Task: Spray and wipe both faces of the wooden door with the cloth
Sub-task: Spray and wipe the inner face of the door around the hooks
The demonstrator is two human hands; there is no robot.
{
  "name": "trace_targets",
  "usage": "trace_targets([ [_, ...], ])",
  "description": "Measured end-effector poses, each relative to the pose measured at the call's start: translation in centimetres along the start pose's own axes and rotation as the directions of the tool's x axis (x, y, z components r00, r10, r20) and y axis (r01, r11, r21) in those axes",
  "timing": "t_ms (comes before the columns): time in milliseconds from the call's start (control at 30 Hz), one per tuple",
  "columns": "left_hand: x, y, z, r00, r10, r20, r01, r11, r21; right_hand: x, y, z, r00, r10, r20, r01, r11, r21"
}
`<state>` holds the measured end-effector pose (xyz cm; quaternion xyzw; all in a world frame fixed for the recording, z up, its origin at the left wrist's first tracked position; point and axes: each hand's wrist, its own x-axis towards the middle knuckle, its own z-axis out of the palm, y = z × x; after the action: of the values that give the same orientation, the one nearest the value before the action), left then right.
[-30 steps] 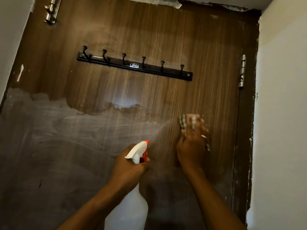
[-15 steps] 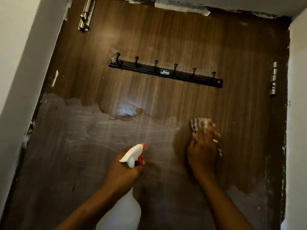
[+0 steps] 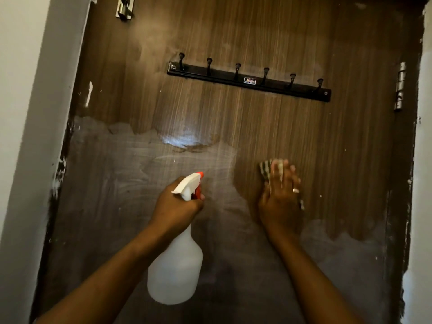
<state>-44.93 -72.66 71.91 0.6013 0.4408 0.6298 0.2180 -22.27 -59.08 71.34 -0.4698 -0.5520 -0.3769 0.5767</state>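
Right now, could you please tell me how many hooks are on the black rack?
6, spaced left to right along the rack on the door's upper half: first hook, second, third, fourth, fifth, sixth. None appears hidden.

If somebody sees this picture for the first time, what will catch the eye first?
First, the two hands in the middle: the left hand grips a white spray bottle, and the right hand presses a cloth flat on the wooden door. Next, the black hook rack above them, and the dull grey film over the door's lower part.
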Motion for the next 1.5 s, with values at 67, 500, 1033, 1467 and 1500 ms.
trace_targets([
  [67,0.5,-0.2,-1.0,1.000,-0.018,-0.007,0.018,0.999,-0.028,2.9,-2.6,0.7,0.998,0.056,-0.009,-0.055,0.998,0.025],
  [500,1.8,-1.9,-7.2,1.000,-0.017,0.009,0.017,1.000,0.001,-5.1,-6.7,2.0,0.997,-0.082,0.001,0.082,0.996,0.040],
  [1033,1.8,-3.3,-11.3,0.993,-0.075,-0.088,0.079,0.996,0.051,-6.4,-12.5,3.8,0.952,-0.307,-0.011,0.307,0.949,0.067],
  [1467,3.1,-4.1,-18.3,0.990,-0.070,-0.120,0.076,0.996,0.051,-5.8,-23.0,6.5,0.903,-0.429,0.029,0.423,0.899,0.110],
  [1500,3.2,-4.3,-19.0,0.991,-0.067,-0.116,0.074,0.996,0.054,-6.8,-22.1,6.1,0.905,-0.425,0.026,0.421,0.902,0.101],
])
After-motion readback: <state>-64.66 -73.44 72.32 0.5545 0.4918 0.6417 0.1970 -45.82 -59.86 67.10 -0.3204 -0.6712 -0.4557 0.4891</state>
